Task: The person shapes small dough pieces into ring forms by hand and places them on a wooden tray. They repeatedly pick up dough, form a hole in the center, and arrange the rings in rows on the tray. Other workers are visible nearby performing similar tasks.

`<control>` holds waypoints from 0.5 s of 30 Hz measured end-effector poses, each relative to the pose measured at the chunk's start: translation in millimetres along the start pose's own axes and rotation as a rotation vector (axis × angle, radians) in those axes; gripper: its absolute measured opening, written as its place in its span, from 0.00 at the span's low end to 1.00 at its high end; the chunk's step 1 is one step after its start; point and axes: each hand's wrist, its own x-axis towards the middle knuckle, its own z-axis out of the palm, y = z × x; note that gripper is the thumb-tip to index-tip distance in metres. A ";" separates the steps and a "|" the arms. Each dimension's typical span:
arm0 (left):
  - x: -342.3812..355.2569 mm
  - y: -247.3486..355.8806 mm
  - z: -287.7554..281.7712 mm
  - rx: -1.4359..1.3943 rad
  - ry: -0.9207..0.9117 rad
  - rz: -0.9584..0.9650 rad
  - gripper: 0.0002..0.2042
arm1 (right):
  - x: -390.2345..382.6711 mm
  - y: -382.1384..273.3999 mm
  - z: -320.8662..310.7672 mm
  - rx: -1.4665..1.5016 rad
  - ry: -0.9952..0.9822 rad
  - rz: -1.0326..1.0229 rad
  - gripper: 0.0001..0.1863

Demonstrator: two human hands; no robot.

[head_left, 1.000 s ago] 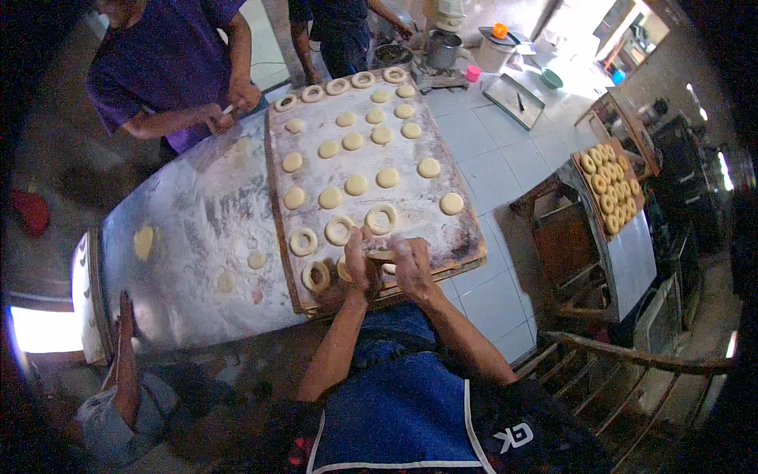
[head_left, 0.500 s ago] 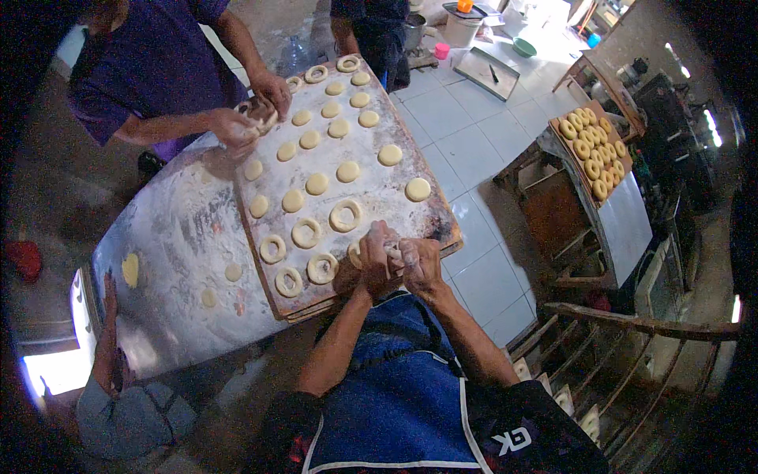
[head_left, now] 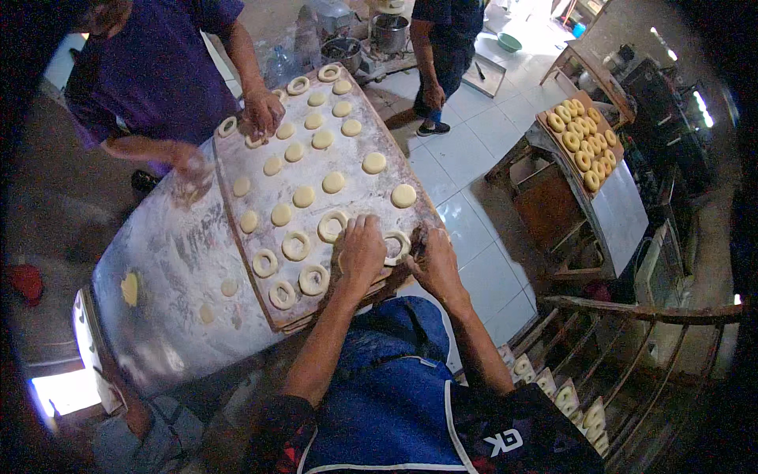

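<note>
A ring of pale dough [head_left: 406,238] lies on the floured wooden board [head_left: 359,186] at its near right part. My left hand [head_left: 363,251] rests just left of that ring, its fingers stretched forward, partly covering another ring. At the ring's right side is my right hand [head_left: 436,262]; its thumb reaches the ring's edge and the fingers are apart from it. Farther left on the board lie more dough rings [head_left: 305,253], with several flat round dough pieces [head_left: 334,182] beyond them.
Across the board, a person in purple has one hand [head_left: 264,114] at a ring; the other is blurred. A floured metal table [head_left: 158,292] stands left. Another person walks behind the board. On the right, a side table holds a tray of rings [head_left: 584,134], near a wooden railing [head_left: 639,312].
My hands, pressed together around dough before, have moved apart, and a ring now lies between them. The person in purple has set a ring on the board. The person behind has moved right.
</note>
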 end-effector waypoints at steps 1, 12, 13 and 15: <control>-0.9 -4.0 -2.5 -0.029 0.018 0.077 0.14 | 4.6 2.5 0.1 0.050 0.111 -0.089 0.30; -51.6 -59.3 -41.4 -0.229 0.282 0.021 0.16 | 119.3 40.6 33.0 -0.220 -0.021 -0.351 0.11; -68.4 -78.9 -50.6 -0.150 0.409 -0.058 0.16 | 120.5 37.6 27.9 -0.251 -0.105 -0.236 0.10; -109.7 -134.0 -77.3 -0.154 0.468 -0.179 0.14 | 112.3 23.6 16.0 -0.144 -0.055 -0.192 0.13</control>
